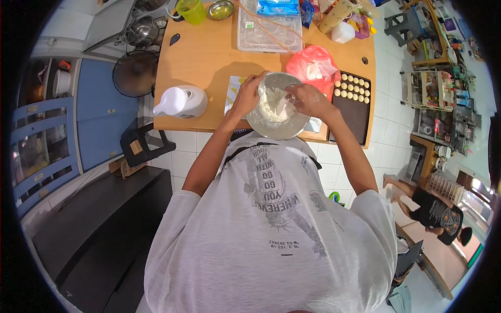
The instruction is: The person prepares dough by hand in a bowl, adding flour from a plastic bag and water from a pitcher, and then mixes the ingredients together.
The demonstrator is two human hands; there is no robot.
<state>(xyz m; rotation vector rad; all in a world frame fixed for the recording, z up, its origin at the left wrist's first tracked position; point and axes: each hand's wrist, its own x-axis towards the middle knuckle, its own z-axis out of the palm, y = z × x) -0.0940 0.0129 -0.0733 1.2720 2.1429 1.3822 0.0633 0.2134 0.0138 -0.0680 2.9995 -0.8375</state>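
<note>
A metal mixing bowl (300,124) tilts toward me at the table's front edge, with pale, floury dough (277,110) inside. My left hand (251,94) is closed on the bowl's left rim. Over the right side of the bowl, my right hand (309,100) reaches in with bent fingers. Flour whitens its fingers, and what they pinch is hidden. To the right lies a dark baking tray (348,119), several small round dough balls (352,87) in rows at its far end. A pink plastic bag (313,62) stands just behind the bowl.
On the wooden table (209,62), a white rounded appliance (189,103) stands left. Behind are a clear plastic box (266,39), a green-yellow jug (191,11) and a small metal bowl (221,9). A black stool (147,143) is at left; another person (438,211) is far right.
</note>
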